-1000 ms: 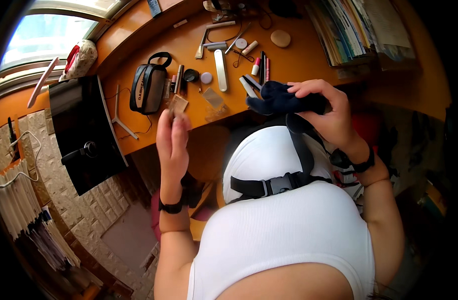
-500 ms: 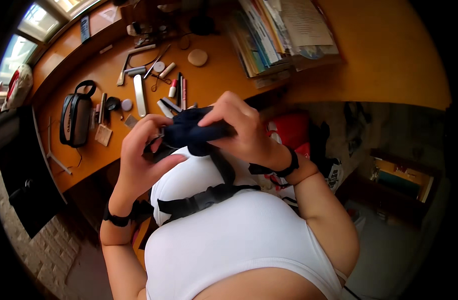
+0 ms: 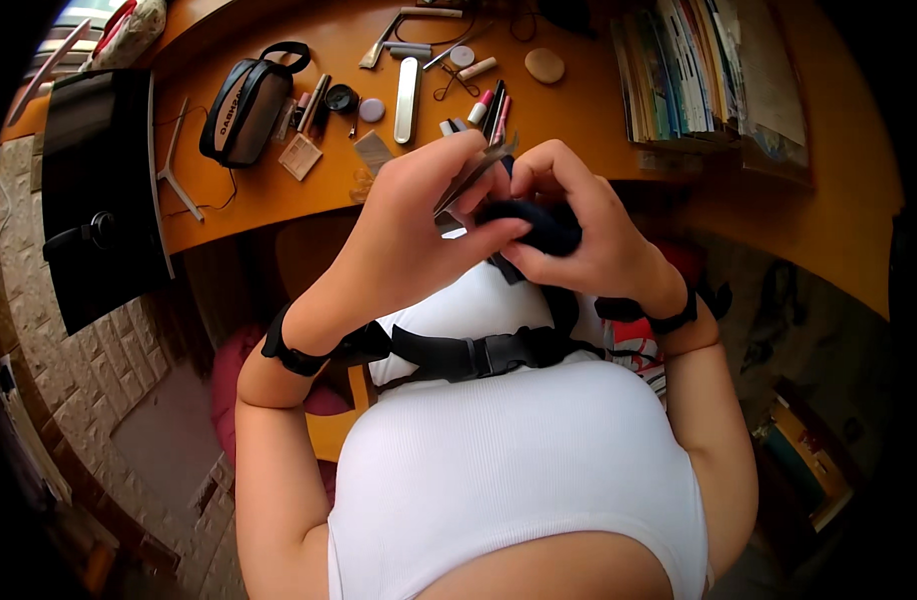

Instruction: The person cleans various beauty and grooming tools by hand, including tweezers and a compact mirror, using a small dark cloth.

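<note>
Both hands meet in front of my chest over a bunched dark navy cloth thing [image 3: 549, 228], its exact kind unclear. My left hand [image 3: 424, 215] is closed, its thumb pressing the cloth. Between its fingers a thin, grey, blade-like metal piece [image 3: 469, 180] points up and to the right; the rest of it is hidden by the hand. My right hand [image 3: 599, 225] pinches the other side of the cloth between thumb and fingers. A dark strap hangs just below the cloth, close to the white top [image 3: 519, 450].
On the wooden desk [image 3: 279, 210] lie a black-trimmed pouch [image 3: 247, 110], a white elongated case [image 3: 407, 100], small scissors [image 3: 457, 85], a round beige pad [image 3: 545, 66] and several cosmetics. Upright books and papers [image 3: 679, 80] stand at the right. A black panel [image 3: 104, 190] is at the left.
The view has shifted left, so the desk and hands appear further right. My hands have come closer together, the cloth is bunched smaller, and the grey metal piece now shows in the left hand.
</note>
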A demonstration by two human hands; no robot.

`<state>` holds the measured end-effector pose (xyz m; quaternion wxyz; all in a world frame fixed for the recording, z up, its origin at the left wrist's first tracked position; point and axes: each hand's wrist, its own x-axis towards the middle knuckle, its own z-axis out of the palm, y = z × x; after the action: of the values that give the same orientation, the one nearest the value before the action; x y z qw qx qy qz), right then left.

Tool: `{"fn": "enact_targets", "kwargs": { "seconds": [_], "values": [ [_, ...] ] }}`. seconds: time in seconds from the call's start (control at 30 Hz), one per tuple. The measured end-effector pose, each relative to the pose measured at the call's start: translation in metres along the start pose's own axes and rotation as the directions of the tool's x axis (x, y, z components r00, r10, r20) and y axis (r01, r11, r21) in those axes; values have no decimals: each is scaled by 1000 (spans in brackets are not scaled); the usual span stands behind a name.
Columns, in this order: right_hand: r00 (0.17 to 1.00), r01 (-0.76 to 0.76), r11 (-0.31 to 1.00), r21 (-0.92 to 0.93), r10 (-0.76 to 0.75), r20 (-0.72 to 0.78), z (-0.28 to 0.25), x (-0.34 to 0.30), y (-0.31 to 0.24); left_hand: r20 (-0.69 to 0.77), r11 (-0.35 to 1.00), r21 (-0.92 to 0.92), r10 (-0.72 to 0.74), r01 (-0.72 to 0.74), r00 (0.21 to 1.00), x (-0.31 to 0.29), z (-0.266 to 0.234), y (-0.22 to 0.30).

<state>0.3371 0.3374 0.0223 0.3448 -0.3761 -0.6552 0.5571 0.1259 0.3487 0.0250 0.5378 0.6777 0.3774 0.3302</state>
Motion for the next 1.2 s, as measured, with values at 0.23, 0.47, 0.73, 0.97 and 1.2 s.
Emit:
{"fn": "enact_targets", "kwargs": {
  "seconds": [0.23,0.47,0.73,0.97,1.2],
  "values": [
    [966,121,960,-251,-172,-195,-11,7,8,190,853,-433,-229,291,955,-14,-16,-13],
    [835,407,756,-513,-536,-127,-11,18,-11,327,705,-556,-302,441,895,-12,-21,-3],
    [895,406,777,-480,-444,37,-7,24,-12,449,500,-677,-299,539,842,-11,-25,-1],
    [822,441,700,-562,-567,-60,-5,44,-8,482,468,-676,-303,569,822,-10,-32,-2],
    [816,402,696,-595,-567,-112,-5,53,-6,476,455,-687,-307,567,824,-4,-37,-3]
  ]
}}
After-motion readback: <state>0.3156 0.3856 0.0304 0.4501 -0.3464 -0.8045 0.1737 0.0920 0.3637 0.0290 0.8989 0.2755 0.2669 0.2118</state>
